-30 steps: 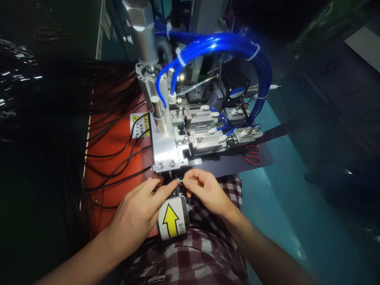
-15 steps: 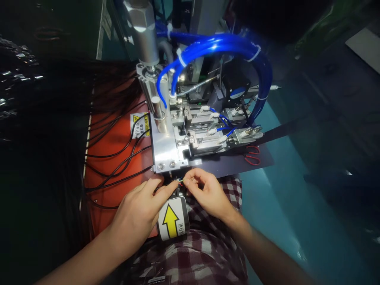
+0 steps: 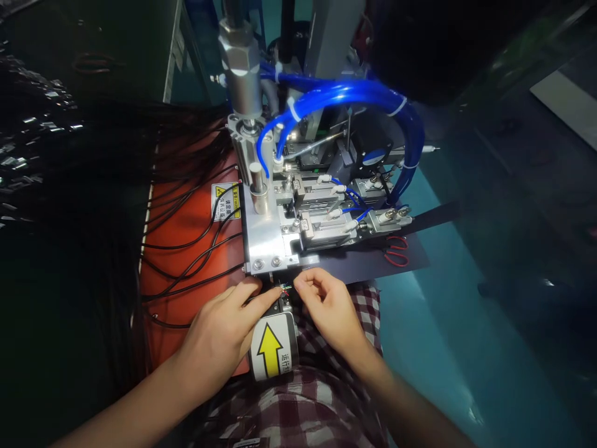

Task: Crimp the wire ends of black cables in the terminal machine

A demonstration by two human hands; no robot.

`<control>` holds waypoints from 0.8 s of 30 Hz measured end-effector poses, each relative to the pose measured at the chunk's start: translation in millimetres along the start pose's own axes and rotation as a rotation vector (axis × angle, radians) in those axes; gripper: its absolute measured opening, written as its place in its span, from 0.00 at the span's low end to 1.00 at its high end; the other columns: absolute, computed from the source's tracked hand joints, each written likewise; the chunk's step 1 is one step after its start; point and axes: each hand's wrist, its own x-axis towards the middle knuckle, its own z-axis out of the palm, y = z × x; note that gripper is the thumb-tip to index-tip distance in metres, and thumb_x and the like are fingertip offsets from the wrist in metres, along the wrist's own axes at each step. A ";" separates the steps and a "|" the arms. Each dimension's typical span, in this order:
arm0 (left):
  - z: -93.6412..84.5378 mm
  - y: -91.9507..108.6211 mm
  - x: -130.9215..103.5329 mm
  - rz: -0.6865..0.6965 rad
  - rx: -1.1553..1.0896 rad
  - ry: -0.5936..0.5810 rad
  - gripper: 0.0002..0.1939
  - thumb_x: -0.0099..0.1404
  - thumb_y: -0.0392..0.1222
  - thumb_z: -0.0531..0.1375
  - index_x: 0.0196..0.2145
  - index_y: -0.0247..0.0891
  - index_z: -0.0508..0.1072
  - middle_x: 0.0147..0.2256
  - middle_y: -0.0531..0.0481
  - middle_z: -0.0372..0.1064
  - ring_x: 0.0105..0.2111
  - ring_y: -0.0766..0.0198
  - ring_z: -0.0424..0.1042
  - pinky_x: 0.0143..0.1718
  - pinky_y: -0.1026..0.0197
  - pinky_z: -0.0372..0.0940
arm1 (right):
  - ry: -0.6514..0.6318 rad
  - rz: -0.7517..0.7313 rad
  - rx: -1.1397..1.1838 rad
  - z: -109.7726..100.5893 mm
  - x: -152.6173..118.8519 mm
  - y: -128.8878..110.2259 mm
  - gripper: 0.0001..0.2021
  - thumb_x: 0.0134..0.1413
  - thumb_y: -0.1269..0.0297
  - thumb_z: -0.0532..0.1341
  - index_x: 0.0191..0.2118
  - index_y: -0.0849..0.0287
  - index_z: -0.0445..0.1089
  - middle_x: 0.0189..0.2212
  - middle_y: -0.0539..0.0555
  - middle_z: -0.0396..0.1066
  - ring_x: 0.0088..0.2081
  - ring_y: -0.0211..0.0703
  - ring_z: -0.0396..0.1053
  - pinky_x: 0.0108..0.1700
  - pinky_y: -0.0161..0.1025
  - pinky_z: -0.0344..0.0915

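Note:
Thin coloured wires [image 3: 285, 289] fan out in a small bunch at the front of the metal machine. My left hand [image 3: 219, 323] is closed, its thumb tip pressing at the base of these wires; the part under its fingers is hidden. Just right of the wire ends, my right hand [image 3: 329, 305] has thumb and forefinger pinched together. A small gap separates it from the wires, and whether anything tiny is between its fingertips cannot be made out. Below the wires sits a white cover with a yellow arrow [image 3: 270, 348].
Black cables [image 3: 186, 246] run across the orange surface [image 3: 170, 218] at left. The machine's silver block [image 3: 265, 239] stands right behind the hands, with blue air hoses [image 3: 345, 93] looping above. Red-handled scissors [image 3: 397, 252] lie at right on the dark plate [image 3: 364, 267].
My right hand has drawn slightly right, away from the wires that its fingertips were touching. The left hand keeps its place at the wires. The camera view has shifted a little.

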 end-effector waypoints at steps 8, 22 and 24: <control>0.0 0.5 0.8 -0.049 -0.098 0.007 0.15 0.66 0.33 0.50 0.48 0.35 0.69 0.36 0.46 0.68 0.33 0.62 0.69 0.32 0.63 0.66 | 0.068 -0.243 -0.235 8.0 -4.8 -12.7 0.06 0.57 0.67 0.56 0.29 0.58 0.65 0.25 0.50 0.66 0.27 0.39 0.63 0.31 0.36 0.59; 1.4 -0.8 0.0 -0.050 -0.117 0.001 0.15 0.65 0.31 0.50 0.47 0.34 0.69 0.38 0.44 0.68 0.34 0.60 0.70 0.32 0.61 0.67 | -0.002 -0.049 -0.009 14.1 -1.2 3.2 0.08 0.57 0.63 0.55 0.28 0.59 0.63 0.19 0.46 0.60 0.21 0.35 0.58 0.22 0.31 0.53; 1.5 -0.9 0.2 -0.044 -0.119 0.014 0.15 0.65 0.31 0.50 0.47 0.34 0.69 0.37 0.44 0.68 0.33 0.60 0.70 0.32 0.61 0.67 | -0.037 0.019 0.036 11.8 1.5 9.2 0.08 0.57 0.62 0.55 0.29 0.59 0.63 0.19 0.46 0.61 0.20 0.35 0.59 0.22 0.32 0.55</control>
